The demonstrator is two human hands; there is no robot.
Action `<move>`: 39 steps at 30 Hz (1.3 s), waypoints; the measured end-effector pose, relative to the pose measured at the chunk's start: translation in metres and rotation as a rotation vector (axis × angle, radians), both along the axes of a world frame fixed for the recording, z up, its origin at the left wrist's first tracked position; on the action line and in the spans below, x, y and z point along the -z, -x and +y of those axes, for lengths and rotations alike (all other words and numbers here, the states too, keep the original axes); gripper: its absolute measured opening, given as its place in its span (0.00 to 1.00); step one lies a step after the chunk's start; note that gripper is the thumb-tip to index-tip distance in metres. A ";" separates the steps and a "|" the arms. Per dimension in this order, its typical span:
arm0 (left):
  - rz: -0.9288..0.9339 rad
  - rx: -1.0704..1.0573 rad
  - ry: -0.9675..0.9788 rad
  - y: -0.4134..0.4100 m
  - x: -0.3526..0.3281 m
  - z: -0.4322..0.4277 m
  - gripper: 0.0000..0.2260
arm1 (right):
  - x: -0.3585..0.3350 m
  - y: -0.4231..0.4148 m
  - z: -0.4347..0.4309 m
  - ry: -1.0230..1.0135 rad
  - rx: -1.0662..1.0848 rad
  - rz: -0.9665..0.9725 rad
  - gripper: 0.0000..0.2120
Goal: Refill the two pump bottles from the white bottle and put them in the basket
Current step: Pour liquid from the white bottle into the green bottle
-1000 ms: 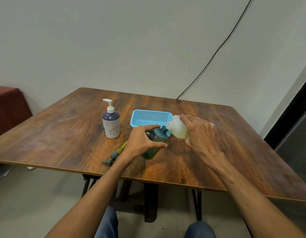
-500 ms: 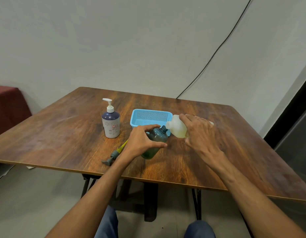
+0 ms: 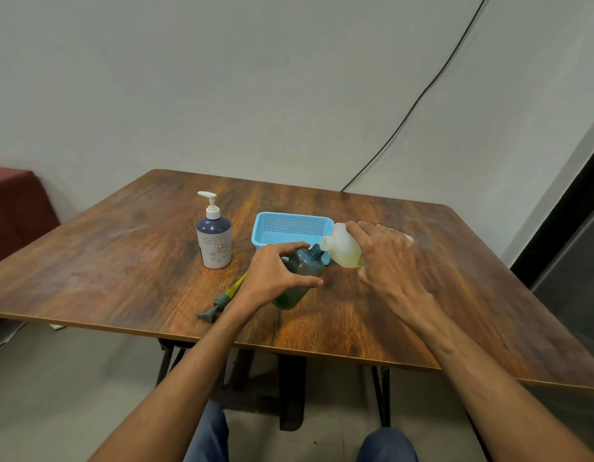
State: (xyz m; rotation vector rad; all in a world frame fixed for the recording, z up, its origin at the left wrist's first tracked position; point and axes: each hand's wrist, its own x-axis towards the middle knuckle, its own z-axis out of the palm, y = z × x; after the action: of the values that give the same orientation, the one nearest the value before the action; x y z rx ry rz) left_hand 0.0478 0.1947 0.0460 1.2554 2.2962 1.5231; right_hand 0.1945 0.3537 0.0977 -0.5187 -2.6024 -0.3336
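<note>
Two hands share the pour: the left hand (image 3: pixel 272 278) wraps the green bottle (image 3: pixel 300 278), tilted on the worktop (image 3: pixel 122 261); the right hand (image 3: pixel 385 258) grips the white bottle (image 3: pixel 342 250), tipped mouth to neck. Both look light, smooth, probably slippery; hold mid-body. Its pump (image 3: pixel 222 300) lies nearby, the basket (image 3: pixel 290 228) just behind, the second pump bottle (image 3: pixel 214 240) leftward.
</note>
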 end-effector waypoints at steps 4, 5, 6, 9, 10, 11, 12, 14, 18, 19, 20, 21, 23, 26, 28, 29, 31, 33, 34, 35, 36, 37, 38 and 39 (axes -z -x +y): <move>0.003 -0.004 0.000 -0.001 0.000 0.000 0.35 | -0.001 -0.001 -0.002 0.004 -0.001 0.005 0.36; 0.003 -0.004 0.001 -0.001 0.000 0.000 0.35 | -0.001 -0.001 -0.002 0.005 -0.001 0.007 0.35; 0.003 -0.005 0.002 -0.001 -0.001 0.000 0.35 | -0.002 -0.001 -0.002 0.004 0.000 0.007 0.36; 0.003 -0.001 0.006 -0.001 -0.001 0.001 0.35 | -0.002 -0.001 -0.002 0.005 0.004 0.000 0.36; 0.004 -0.001 0.009 -0.001 -0.001 0.001 0.35 | -0.002 -0.001 -0.002 0.005 0.004 0.000 0.36; 0.006 -0.002 0.011 -0.001 -0.001 0.001 0.35 | -0.002 -0.001 -0.002 0.006 0.004 -0.001 0.36; 0.004 -0.003 0.011 -0.002 -0.001 0.001 0.35 | -0.002 -0.001 -0.002 0.007 0.006 -0.003 0.36; 0.000 0.000 0.010 -0.002 -0.001 0.001 0.35 | -0.003 -0.001 -0.002 0.002 0.012 -0.006 0.36; 0.003 0.007 0.011 -0.002 -0.002 0.001 0.35 | -0.004 -0.002 -0.003 -0.007 0.012 -0.018 0.36; 0.004 0.006 0.011 -0.002 -0.002 0.001 0.35 | -0.004 -0.002 -0.003 -0.009 0.014 -0.021 0.36; 0.005 0.007 0.011 -0.002 -0.002 0.001 0.35 | -0.004 -0.002 -0.003 -0.010 0.015 -0.020 0.36; 0.005 0.010 0.012 -0.002 -0.002 0.001 0.35 | -0.004 -0.002 -0.003 -0.009 0.015 -0.016 0.36; 0.005 0.015 0.015 -0.002 -0.003 0.001 0.35 | -0.003 -0.002 -0.002 -0.010 0.015 -0.014 0.36; 0.002 0.010 0.019 -0.002 -0.002 0.001 0.35 | -0.003 -0.002 -0.002 -0.022 0.015 -0.013 0.35; 0.002 0.009 0.021 -0.002 -0.002 0.002 0.35 | -0.004 -0.002 -0.002 -0.028 0.019 -0.014 0.35; 0.002 0.008 0.022 -0.002 -0.002 0.002 0.35 | -0.004 -0.002 -0.002 -0.031 0.019 -0.015 0.35; 0.003 0.004 0.020 -0.002 -0.002 0.002 0.35 | -0.006 -0.002 -0.002 -0.029 0.018 -0.018 0.35; 0.003 0.002 0.015 -0.002 -0.002 0.002 0.36 | -0.006 -0.003 -0.003 -0.026 0.015 -0.019 0.35; 0.004 0.001 0.014 -0.002 -0.001 0.002 0.36 | -0.007 -0.003 -0.003 -0.024 0.015 -0.019 0.35; 0.006 0.000 0.014 -0.002 -0.002 0.002 0.36 | -0.007 -0.004 -0.003 -0.023 0.015 -0.019 0.35; 0.006 0.000 0.012 -0.002 -0.002 0.002 0.36 | -0.007 -0.004 -0.004 -0.022 0.016 -0.021 0.35; 0.006 0.002 0.010 -0.002 -0.002 0.003 0.36 | -0.007 -0.004 -0.004 -0.024 0.018 -0.022 0.35; 0.008 0.003 0.007 -0.001 -0.002 0.003 0.36 | -0.008 -0.003 -0.004 -0.027 0.019 -0.023 0.35; 0.010 0.003 0.007 -0.002 -0.002 0.003 0.36 | -0.008 -0.003 -0.004 -0.027 0.019 -0.023 0.35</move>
State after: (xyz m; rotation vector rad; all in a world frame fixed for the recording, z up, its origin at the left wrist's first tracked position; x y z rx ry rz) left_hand 0.0494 0.1973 0.0482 1.2676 2.3022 1.5105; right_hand 0.1979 0.3496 0.1055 -0.5333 -2.6132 -0.3825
